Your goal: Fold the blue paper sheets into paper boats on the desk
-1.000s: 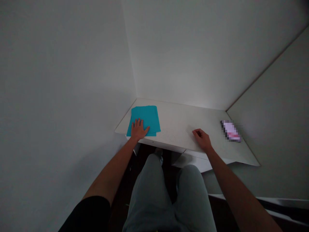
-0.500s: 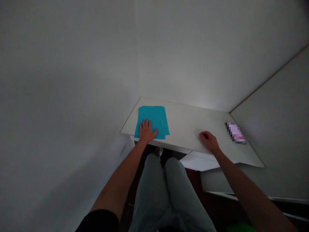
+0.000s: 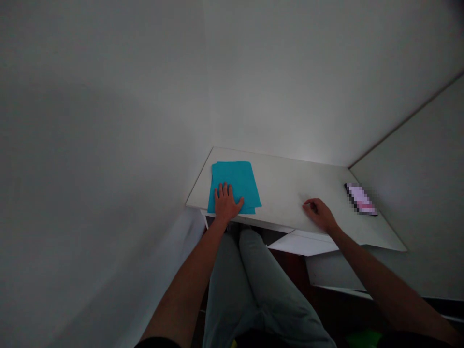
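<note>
A folded teal cloth (image 3: 235, 181) lies flat at the left end of a small white desk (image 3: 286, 188). My left hand (image 3: 227, 203) rests open on the cloth's near edge, fingers spread and flat. My right hand (image 3: 319, 212) lies on the bare desk top near the front edge, to the right of the middle; its fingers are curled under, and nothing shows in them.
A phone (image 3: 360, 199) lies at the desk's right end. White walls close in on the left, back and right. A partly open drawer (image 3: 302, 244) sticks out under the desk front, above my knees in grey trousers (image 3: 250, 285).
The view has shifted, so the desk sits a little further right in frame. Both hands stay where they were on the cloth and the desk top.
</note>
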The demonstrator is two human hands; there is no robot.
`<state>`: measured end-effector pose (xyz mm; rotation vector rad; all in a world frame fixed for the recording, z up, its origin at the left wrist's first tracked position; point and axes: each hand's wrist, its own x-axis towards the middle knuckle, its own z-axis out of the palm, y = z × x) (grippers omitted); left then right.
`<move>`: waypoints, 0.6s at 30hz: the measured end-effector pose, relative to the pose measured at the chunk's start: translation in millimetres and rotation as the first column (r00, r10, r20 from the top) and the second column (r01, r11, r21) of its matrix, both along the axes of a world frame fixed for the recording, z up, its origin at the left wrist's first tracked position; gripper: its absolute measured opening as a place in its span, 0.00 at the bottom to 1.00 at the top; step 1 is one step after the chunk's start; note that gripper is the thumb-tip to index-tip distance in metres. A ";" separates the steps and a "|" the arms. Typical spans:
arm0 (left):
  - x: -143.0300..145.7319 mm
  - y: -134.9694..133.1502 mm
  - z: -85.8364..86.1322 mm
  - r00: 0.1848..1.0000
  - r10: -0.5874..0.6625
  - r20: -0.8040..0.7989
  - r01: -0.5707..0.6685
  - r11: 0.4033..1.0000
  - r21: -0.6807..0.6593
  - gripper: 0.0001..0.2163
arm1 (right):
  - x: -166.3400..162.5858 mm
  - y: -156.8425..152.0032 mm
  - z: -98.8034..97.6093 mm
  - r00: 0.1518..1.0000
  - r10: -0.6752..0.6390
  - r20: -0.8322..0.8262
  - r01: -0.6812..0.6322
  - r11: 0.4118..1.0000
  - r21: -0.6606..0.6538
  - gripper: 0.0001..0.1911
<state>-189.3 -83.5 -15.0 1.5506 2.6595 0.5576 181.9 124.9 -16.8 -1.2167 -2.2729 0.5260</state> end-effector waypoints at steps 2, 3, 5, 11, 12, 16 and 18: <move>-0.1 -0.4 -0.3 1.000 -0.004 0.005 0.004 1.000 -0.009 0.40 | 0.0 -0.6 -0.2 1.000 -0.003 0.004 0.003 1.000 -0.009 0.21; 0.0 -0.7 -0.6 1.000 -0.006 0.002 0.006 1.000 -0.013 0.40 | 0.0 -0.8 -0.2 1.000 -0.004 0.005 0.004 1.000 -0.014 0.21; -0.2 -1.1 -1.5 1.000 -0.007 -0.012 0.006 1.000 -0.022 0.40 | -0.2 -1.1 -0.3 1.000 -0.001 0.011 0.002 1.000 -0.025 0.20; -2.8 -1.9 -3.6 0.998 0.005 -0.061 -0.008 0.999 -0.051 0.40 | -1.8 -2.0 -0.1 1.000 0.001 0.011 -0.001 1.000 -0.029 0.17; -3.0 -2.3 -2.9 0.998 0.005 -0.065 -0.008 0.999 -0.051 0.40 | -2.1 -2.2 -0.1 1.000 0.003 0.010 -0.002 1.000 -0.028 0.16; -1.4 -4.6 2.9 0.997 0.011 -0.076 -0.017 0.997 -0.077 0.39 | -2.1 -3.7 0.2 1.000 0.012 -0.013 -0.012 0.999 -0.040 0.15; -0.4 -5.9 6.2 0.995 0.025 -0.093 -0.033 0.995 -0.093 0.39 | -1.6 -4.8 0.8 0.999 0.012 -0.031 -0.014 0.998 -0.059 0.15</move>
